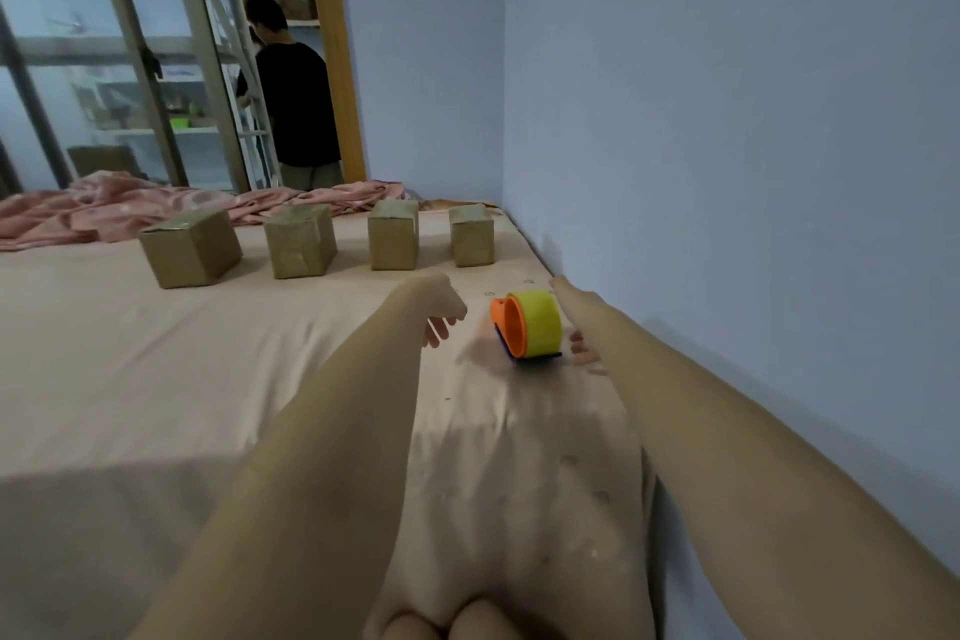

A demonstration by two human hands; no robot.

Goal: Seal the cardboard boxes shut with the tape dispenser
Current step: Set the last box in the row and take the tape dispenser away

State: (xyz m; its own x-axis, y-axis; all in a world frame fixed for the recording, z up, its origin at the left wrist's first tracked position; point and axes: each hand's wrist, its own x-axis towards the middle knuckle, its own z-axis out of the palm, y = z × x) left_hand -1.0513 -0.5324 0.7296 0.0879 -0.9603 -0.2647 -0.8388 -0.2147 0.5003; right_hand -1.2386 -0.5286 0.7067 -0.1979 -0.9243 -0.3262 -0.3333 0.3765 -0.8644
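Note:
Several small cardboard boxes stand in a row across the far part of the bed, from the leftmost box (189, 248) to the rightmost box (471, 234). An orange tape dispenser (527, 324) with a yellow roll lies on the sheet nearer to me. My left hand (439, 309) hovers just left of it, fingers hanging loosely and holding nothing. My right hand (582, 346) reaches down right beside the dispenser on its right; only its fingertips show, so contact is unclear.
The bed (156, 379) has a pale pink sheet. A crumpled pink blanket (156, 208) lies along its far edge. A blue wall (727, 172) runs close along the right. A person in a black shirt (296, 104) stands beyond the bed by metal shelving.

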